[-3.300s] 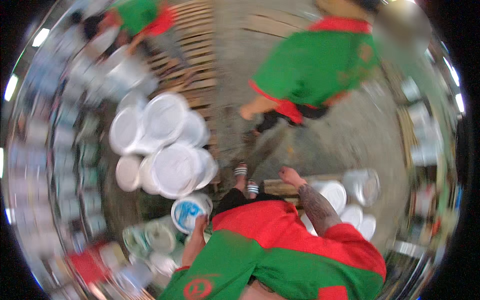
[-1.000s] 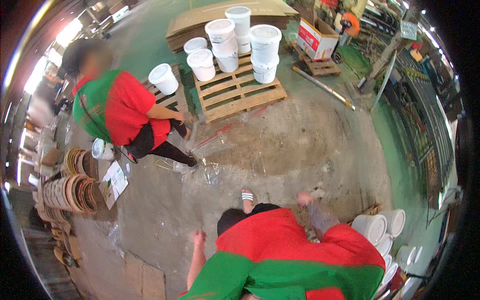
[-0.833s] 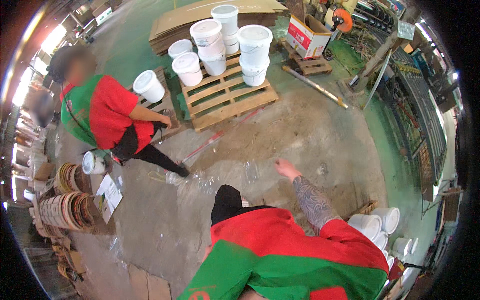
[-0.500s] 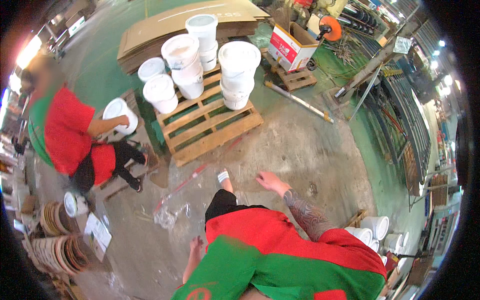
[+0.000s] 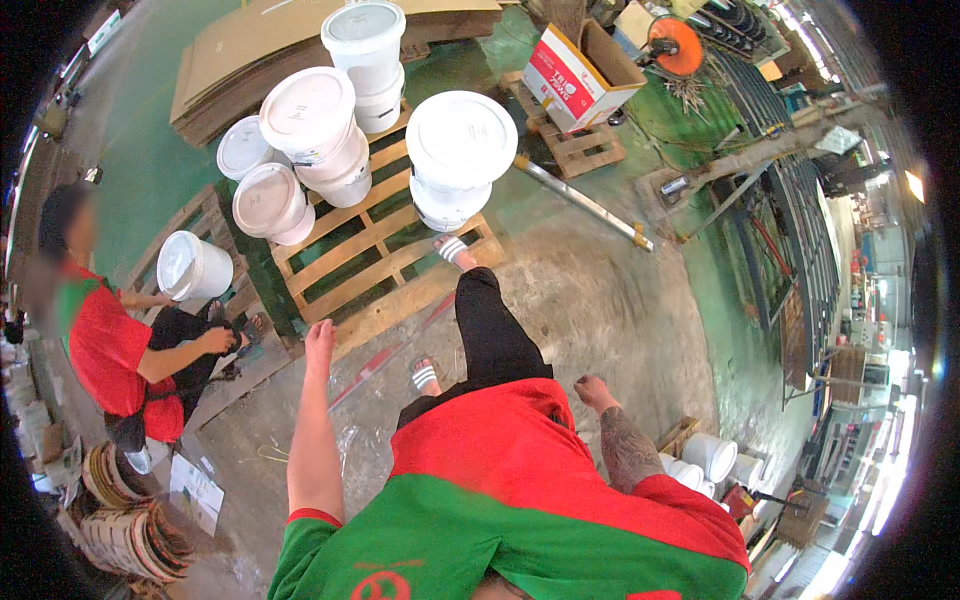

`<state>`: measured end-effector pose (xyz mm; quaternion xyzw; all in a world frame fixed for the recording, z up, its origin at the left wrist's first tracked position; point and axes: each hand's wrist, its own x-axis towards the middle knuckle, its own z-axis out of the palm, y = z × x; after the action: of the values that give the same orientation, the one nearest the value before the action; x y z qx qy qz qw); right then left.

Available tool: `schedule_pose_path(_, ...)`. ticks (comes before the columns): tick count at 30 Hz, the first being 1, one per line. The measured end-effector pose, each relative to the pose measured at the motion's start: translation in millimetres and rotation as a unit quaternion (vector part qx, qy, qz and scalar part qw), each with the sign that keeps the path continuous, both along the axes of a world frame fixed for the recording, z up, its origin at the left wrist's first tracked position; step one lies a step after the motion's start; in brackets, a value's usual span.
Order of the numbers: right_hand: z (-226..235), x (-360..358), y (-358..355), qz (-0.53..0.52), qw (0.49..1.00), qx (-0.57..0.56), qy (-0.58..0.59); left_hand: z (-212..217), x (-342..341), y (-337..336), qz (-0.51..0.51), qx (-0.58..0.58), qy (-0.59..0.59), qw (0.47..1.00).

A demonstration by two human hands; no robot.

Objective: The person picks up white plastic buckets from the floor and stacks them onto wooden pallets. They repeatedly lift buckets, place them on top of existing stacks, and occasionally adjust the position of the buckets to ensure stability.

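Note:
My left hand [image 5: 320,345] hangs over the near edge of a wooden pallet [image 5: 350,327], holding nothing, its fingers loosely bent. Out to the right, my right hand [image 5: 597,392] is above the bare floor, also with nothing in it and the fingers loosely bent. Neither touches anything. Lidded white buckets stand on the pallet: a stack [image 5: 460,140] at the right is nearest my forward foot [image 5: 455,250], another stack [image 5: 308,115] sits in the middle, and a single bucket [image 5: 270,205] is at the left. A further stack [image 5: 363,50] rises behind.
At left a seated co-worker [image 5: 105,345] is beside a white bucket [image 5: 195,267] on another pallet. Flat cardboard [image 5: 250,60] lies behind the buckets. An open carton [image 5: 585,85] and a pole [image 5: 590,205] are at right. More buckets [image 5: 712,455] stand at lower right.
I have come closer to the bucket pallet, one foot now at its edge. My left hand has swung forward, my right hand back. The co-worker's hand has come off the bucket's lid.

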<state>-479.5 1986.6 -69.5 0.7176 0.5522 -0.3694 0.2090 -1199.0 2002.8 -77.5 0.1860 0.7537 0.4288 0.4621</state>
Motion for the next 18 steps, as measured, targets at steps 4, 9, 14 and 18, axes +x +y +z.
schedule_pose_path(4,-14,-47,142,0.064,0.996,0.048,0.042,-23,30,66,-0.032,-0.066,0.016,0.997)
schedule_pose_path(9,-2,-130,389,0.051,0.987,0.109,0.102,-16,90,83,-0.115,-0.263,0.119,0.951)
schedule_pose_path(14,24,-206,592,0.040,0.971,0.159,0.176,41,115,108,-0.032,-0.245,0.028,0.969)
schedule_pose_path(18,31,-250,671,0.098,0.967,0.168,0.163,79,120,152,0.033,-0.268,0.023,0.962)
